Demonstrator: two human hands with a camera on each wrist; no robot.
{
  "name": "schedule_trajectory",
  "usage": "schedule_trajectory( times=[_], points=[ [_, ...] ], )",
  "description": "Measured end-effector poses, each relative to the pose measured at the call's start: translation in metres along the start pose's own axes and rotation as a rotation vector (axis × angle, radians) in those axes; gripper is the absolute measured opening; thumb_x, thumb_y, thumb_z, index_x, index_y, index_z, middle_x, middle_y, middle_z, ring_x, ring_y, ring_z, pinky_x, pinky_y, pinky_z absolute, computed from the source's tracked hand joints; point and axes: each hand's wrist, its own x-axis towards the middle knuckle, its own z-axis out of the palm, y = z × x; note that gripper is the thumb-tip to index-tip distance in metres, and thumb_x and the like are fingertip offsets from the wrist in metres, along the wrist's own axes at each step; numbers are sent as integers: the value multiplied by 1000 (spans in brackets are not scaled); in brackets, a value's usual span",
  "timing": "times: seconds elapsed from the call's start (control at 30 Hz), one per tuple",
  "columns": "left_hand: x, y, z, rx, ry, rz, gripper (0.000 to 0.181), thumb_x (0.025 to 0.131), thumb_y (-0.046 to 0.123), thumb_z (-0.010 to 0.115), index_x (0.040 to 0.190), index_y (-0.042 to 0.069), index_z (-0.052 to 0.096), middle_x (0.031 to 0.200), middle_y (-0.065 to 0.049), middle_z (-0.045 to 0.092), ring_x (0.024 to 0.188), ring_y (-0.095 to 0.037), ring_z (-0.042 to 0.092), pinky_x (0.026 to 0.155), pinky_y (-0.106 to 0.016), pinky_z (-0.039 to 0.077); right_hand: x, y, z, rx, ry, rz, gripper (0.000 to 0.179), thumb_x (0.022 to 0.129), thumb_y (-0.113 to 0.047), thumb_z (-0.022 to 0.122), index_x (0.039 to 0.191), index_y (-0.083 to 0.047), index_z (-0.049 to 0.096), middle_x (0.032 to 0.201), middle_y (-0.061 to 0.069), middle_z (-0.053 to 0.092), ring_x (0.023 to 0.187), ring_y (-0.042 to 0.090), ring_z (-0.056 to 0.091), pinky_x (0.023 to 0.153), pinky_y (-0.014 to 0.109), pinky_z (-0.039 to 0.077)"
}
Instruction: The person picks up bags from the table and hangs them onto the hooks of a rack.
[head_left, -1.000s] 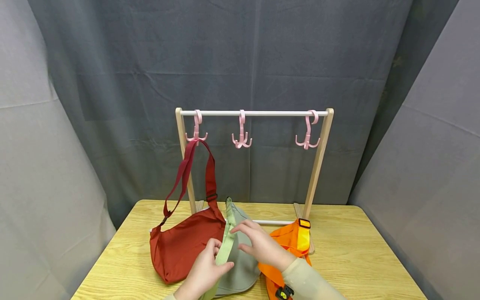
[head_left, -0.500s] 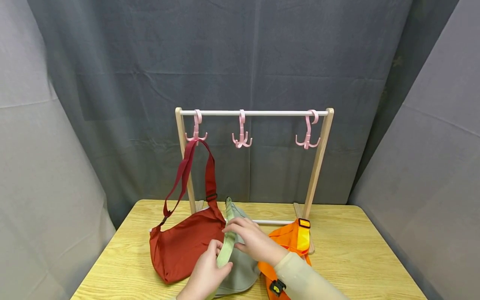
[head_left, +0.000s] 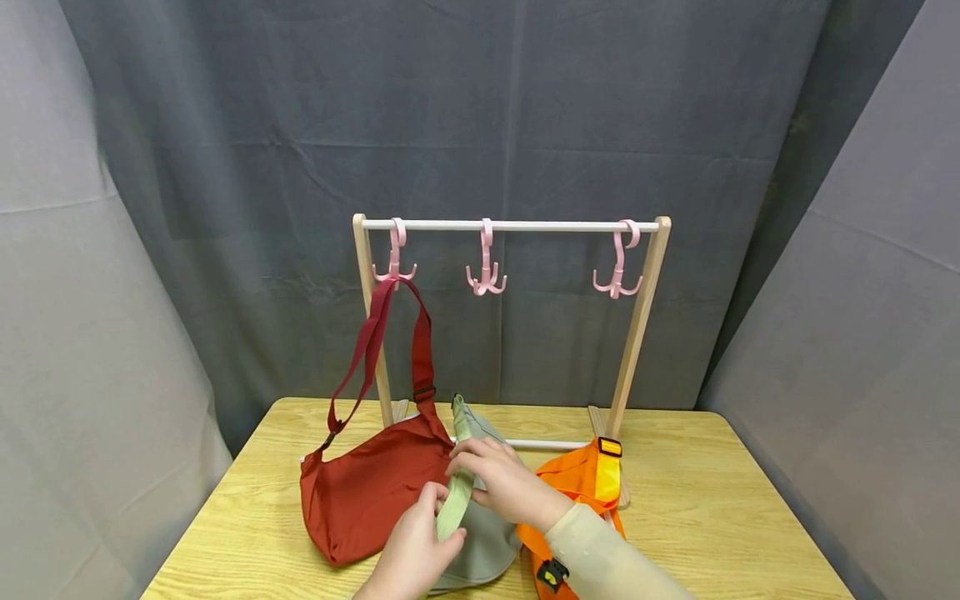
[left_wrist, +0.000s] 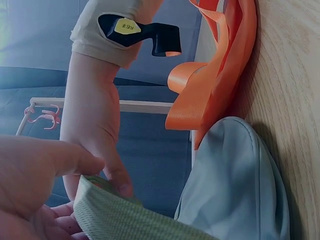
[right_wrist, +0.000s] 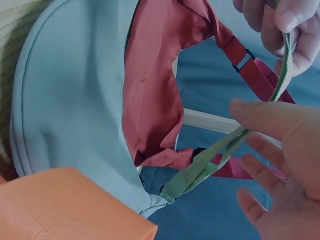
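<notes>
My left hand (head_left: 414, 550) pinches the light green strap (head_left: 454, 508) of a grey-green shoulder bag (head_left: 483, 546) between thumb and fingers. Farther along that strap, my right hand (head_left: 512, 485) curls its fingers over it; in the right wrist view the strap (right_wrist: 235, 137) passes between thumb and fingers. The grey-green bag stands on the table between a red bag and an orange one, partly hidden by my hands. The red shoulder bag (head_left: 378, 496) rests on the table at the left, its strap (head_left: 422, 350) looped up to the left pink hook (head_left: 393, 258).
A rack with wooden posts (head_left: 637, 333) and a white bar (head_left: 555, 226) stands at the back. The middle pink hook (head_left: 486, 267) and right pink hook (head_left: 618, 267) hang from it. An orange bag (head_left: 570, 475) with a black buckle (head_left: 552, 573) lies beside my right forearm.
My right hand has moved left and closed over the green strap. The strap section between my hands has shifted slightly right. The black buckle on the orange bag has shifted slightly left and up.
</notes>
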Motion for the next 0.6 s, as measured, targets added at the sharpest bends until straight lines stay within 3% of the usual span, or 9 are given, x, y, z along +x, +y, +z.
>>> schedule_trajectory(
  times=[0.6],
  points=[
    [-4, 8, -6, 114, 141, 42, 35, 86, 17, 81, 113, 13, 59, 85, 6, 57, 70, -3, 49, 62, -23, 41, -2, 4, -9, 42, 36, -14, 32, 90, -11, 80, 118, -17, 65, 124, -4, 63, 118, 16, 60, 105, 38, 51]
  ],
)
